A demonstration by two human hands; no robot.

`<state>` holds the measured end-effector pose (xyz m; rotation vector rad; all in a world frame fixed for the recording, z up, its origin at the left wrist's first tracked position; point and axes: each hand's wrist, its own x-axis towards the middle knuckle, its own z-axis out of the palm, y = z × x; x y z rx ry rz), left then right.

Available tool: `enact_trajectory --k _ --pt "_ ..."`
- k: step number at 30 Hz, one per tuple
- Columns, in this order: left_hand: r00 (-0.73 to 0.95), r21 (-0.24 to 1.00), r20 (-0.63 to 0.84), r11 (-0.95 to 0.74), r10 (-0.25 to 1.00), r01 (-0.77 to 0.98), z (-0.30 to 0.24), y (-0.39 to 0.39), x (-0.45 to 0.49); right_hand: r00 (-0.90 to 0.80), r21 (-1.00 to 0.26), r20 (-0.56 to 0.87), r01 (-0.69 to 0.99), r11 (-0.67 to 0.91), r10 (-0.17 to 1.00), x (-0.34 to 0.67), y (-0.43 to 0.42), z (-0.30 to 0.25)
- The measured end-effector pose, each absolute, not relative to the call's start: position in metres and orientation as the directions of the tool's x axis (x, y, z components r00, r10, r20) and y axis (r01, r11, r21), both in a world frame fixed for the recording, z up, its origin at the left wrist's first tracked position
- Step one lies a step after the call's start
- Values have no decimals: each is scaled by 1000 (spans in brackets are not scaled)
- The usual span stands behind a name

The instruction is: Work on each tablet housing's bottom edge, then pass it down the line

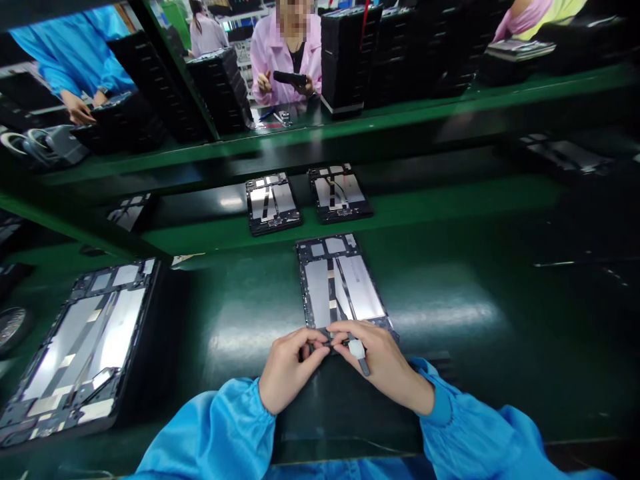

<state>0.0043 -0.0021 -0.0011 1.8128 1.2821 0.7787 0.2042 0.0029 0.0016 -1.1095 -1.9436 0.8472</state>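
Observation:
An opened tablet lies on the green bench in front of me, its silver inner plate and dark ribbon cables facing up. Both hands meet at its near edge. My left hand is closed in a pinch at a small dark part there; the fingers hide what they grip. My right hand is closed too, its fingertips touching the same spot beside the left ones. Held in it is a small grey stick with a white block, whose kind I cannot make out. The hands cover the tablet's bottom edge.
Two more opened tablets lie behind mine. At left stands a stack topped by an opened tablet. A green shelf across the back carries tall black stacks. Beyond it, a person in pink holds a dark device.

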Motion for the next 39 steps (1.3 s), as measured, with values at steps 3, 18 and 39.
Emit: enact_trajectory --k 3,18,39 --pt "314 867 23 -175 949 467 -2 -2 5 -376 -821 252 405 403 892 204 3 2" --pt "422 700 95 -362 902 615 2 -5 2 -403 -826 194 425 371 894 201 1 3" --pt "761 -5 370 -818 533 575 -3 -10 -25 -403 -824 224 408 393 888 202 -1 -4"
